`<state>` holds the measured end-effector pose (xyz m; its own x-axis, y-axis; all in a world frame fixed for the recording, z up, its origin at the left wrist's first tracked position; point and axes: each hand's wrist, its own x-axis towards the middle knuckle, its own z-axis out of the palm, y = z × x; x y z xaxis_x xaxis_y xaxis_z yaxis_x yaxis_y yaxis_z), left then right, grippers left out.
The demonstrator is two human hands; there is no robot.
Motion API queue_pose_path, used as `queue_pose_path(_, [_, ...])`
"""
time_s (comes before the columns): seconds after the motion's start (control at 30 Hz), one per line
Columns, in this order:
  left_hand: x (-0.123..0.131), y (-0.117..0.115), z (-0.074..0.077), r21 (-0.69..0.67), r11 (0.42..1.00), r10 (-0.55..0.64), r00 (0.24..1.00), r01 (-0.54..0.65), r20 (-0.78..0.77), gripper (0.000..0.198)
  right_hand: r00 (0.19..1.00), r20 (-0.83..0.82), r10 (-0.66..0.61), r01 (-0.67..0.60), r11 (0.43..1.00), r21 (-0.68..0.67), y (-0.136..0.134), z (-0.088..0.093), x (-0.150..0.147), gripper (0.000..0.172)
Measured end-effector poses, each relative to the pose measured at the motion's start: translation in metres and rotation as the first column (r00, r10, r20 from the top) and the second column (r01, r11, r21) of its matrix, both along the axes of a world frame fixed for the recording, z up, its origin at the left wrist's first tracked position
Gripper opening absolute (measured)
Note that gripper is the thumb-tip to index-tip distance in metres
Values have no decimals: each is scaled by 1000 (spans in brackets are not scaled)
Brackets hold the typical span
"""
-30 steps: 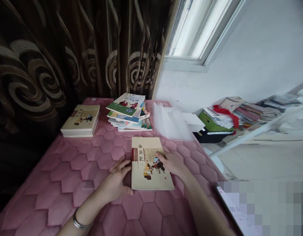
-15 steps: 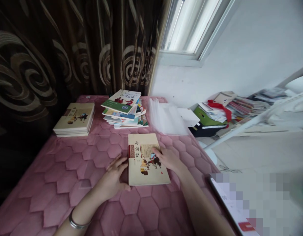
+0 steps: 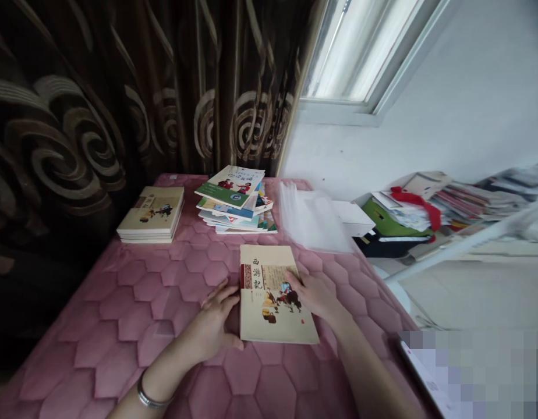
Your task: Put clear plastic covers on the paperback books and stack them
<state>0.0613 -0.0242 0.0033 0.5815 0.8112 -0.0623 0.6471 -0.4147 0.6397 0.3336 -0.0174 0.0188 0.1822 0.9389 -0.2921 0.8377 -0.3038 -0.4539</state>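
Observation:
A cream paperback book (image 3: pixel 275 326) with dark Chinese characters and a small colour drawing on its cover lies flat on the pink quilted cover (image 3: pixel 199 372). My right hand (image 3: pixel 315 294) grips its right edge, thumb on top of the cover and the other fingers hidden at the side. Along the left edge rests my left hand (image 3: pixel 216 323), its fingers apart and its thumb by the lower left corner. A metal bracelet circles my left wrist. Farther left is a neat stack of matching cream books (image 3: pixel 151 215).
Behind the book stands an uneven pile of thin colourful books (image 3: pixel 234 203). Clear plastic sleeves (image 3: pixel 310 218) lie right of it, next to a white box (image 3: pixel 353 216). A dark patterned curtain (image 3: pixel 199 75) hangs behind. A tablet-like device (image 3: pixel 426 378) sits at lower right.
The camera view has shifted, so the scene appears farther right and slightly lower. Both hands keep their places at the book, which has not visibly moved on the quilted cover.

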Motion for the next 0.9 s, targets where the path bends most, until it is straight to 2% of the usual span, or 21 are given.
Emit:
queue_pose_path(0.17, [1, -2, 5, -47, 999, 15, 1000, -15, -2, 90, 999, -30, -14, 15, 1000, 11, 1, -5, 2, 52])
queue_pose_path(0.33, [-1, -2, 4, -56, 998, -10, 1000, 9, -15, 89, 1000, 6, -5, 5, 1000, 5, 1, -5, 2, 54])
queue_pose_path(0.9, [-1, -2, 4, -65, 998, -11, 1000, 9, -19, 86, 992, 120, 32, -24, 997, -68, 0, 7, -9, 59])
